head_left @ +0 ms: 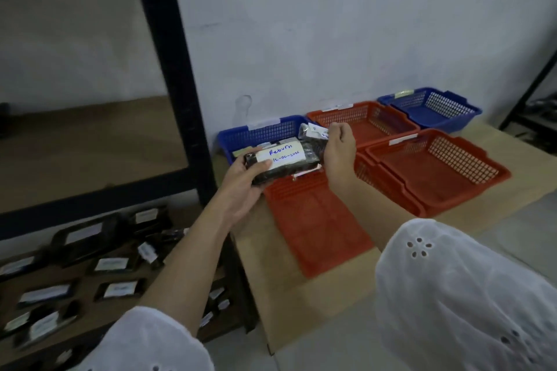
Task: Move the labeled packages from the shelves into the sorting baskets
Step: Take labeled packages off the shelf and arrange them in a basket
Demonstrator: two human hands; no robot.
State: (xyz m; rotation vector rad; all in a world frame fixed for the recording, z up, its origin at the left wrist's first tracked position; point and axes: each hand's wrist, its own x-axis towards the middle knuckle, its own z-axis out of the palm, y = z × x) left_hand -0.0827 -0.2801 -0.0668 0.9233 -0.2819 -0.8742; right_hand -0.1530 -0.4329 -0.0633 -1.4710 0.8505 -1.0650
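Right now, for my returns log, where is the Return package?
Head view, center: the left hand grips the Return package over the front of the left blue basket and the near orange basket, beside the right hand holding a small package.

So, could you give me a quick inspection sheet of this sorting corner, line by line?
Surface: cardboard sheet on the floor, under the baskets.
Job's things: black Return package; smaller labelled package; blue baskets; orange baskets; more labelled packages on the lower shelf.
Clutter: nothing seen.
Hands: left hand grips the Return package; right hand holds the smaller labelled package, above the baskets.
Cables: nothing seen.
Surroundings: black-framed rack, white wall.
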